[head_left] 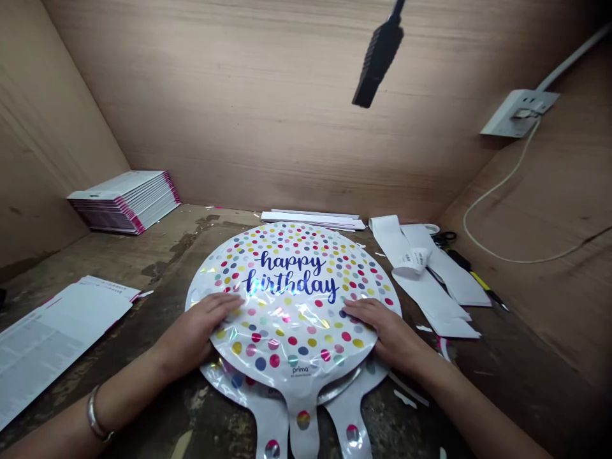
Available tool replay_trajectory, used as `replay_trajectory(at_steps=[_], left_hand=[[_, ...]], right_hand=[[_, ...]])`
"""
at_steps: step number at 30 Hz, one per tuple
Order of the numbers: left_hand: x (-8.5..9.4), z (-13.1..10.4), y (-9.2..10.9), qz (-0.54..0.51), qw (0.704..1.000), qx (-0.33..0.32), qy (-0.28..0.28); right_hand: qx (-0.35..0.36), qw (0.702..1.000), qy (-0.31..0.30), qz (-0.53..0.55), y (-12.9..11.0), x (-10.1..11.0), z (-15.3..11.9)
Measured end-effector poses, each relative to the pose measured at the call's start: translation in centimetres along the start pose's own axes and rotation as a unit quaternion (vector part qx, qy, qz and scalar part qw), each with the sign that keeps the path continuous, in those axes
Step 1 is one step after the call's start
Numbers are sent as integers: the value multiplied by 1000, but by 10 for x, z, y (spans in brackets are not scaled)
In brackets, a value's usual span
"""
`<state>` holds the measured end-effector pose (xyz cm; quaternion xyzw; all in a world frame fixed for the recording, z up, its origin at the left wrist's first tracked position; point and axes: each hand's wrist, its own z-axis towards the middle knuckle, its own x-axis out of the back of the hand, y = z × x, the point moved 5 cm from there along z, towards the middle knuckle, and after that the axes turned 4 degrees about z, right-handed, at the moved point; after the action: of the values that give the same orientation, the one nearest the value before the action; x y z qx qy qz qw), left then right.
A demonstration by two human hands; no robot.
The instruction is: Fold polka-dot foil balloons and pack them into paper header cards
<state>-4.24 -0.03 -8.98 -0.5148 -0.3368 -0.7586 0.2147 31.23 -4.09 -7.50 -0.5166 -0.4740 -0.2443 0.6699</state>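
Note:
Several flat, round foil balloons (296,319) with coloured dots and the words "happy birthday" lie stacked on the table, their tails fanned toward me. On the left edge of the stack rests my left hand (203,328), fingers over the top balloon's surface. My right hand (385,328) lies on the right edge in the same way, its fingers reaching inward over the dots. The thumbs are mostly hidden at the rims, so whether the hands pinch the foil is unclear, but both touch the top balloon.
A stack of folded cards (127,201) stands at the back left, with printed sheets (67,331) nearer. White strips (313,218) lie behind the balloons. Paper labels (425,280), scissors (444,238) and a yellow-black cutter (478,284) are at right. A black connector (377,60) hangs above.

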Motion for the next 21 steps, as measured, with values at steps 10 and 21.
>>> replay_trajectory(at_steps=[10,21], left_hand=[[10,42,-73,-62,946,316,-33],[12,50,-75,49,939,339,-16]], right_hand=[[-203,971,80,102,57,23,49],[-222,966,128,-31,49,30,59]])
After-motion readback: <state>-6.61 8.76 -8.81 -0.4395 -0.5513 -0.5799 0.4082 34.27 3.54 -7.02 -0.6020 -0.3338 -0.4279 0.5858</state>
